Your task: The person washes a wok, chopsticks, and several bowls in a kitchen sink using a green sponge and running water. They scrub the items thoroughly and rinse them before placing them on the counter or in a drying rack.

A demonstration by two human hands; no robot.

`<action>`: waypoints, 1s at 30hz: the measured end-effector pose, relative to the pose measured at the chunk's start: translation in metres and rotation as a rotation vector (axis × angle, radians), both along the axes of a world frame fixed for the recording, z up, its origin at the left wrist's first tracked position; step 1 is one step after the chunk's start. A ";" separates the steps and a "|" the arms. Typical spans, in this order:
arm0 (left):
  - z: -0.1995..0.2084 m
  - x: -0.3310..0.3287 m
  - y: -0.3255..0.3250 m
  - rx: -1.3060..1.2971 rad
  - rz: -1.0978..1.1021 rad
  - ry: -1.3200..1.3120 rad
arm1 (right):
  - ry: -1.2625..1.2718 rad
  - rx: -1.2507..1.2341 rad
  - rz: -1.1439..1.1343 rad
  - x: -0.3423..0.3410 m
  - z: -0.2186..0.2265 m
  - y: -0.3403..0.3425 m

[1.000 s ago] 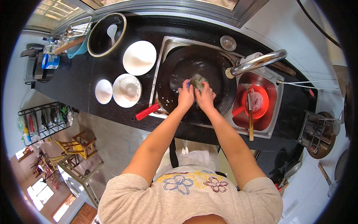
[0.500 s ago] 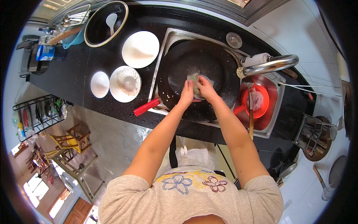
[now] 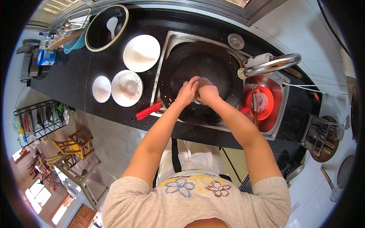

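A small light-coloured bowl (image 3: 205, 81) with a bluish rim is tilted above the large dark wok (image 3: 178, 62). My left hand (image 3: 186, 94) is closed on the side of this bowl. My right hand (image 3: 208, 94) presses into its opening with the fingers curled, and they hide whatever they may hold. The wok rests over the steel sink (image 3: 167, 42), its red handle (image 3: 148, 111) sticking out to the left.
White bowls (image 3: 141, 53) stand left of the sink. A chrome faucet (image 3: 273, 66) reaches in from the right, over a red strainer (image 3: 269, 103) in the other basin. A black round lid (image 3: 102, 32) with a white rice paddle (image 3: 112, 25) lies far left.
The bowl has turned, so its rim and inside now show between my hands. My right hand has curled its fingers and shifted slightly toward me.
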State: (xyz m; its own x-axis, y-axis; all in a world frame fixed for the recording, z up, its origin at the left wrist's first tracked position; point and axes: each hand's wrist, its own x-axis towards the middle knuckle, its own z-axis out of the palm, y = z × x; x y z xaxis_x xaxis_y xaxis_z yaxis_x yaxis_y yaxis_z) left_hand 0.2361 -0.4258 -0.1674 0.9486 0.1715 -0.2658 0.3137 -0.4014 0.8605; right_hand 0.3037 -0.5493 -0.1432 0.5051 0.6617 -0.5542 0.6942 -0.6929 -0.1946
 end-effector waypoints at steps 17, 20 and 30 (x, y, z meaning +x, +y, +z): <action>0.012 -0.010 -0.024 -0.875 0.349 0.394 | 0.898 0.587 -0.813 0.000 -0.058 -0.025; -0.037 -0.013 -0.025 -0.397 0.277 0.050 | 1.165 0.579 -1.035 -0.003 -0.045 -0.019; 0.014 -0.001 -0.010 0.138 0.083 0.034 | 0.041 0.038 0.089 -0.005 -0.014 -0.017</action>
State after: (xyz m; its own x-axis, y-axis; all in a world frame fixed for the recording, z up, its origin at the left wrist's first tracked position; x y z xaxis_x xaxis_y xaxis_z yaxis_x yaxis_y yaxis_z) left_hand 0.2349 -0.4361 -0.1532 0.9207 0.2858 -0.2657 0.3783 -0.4869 0.7872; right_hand 0.2987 -0.5662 -0.1573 0.4207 0.7239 -0.5468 0.7436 -0.6204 -0.2493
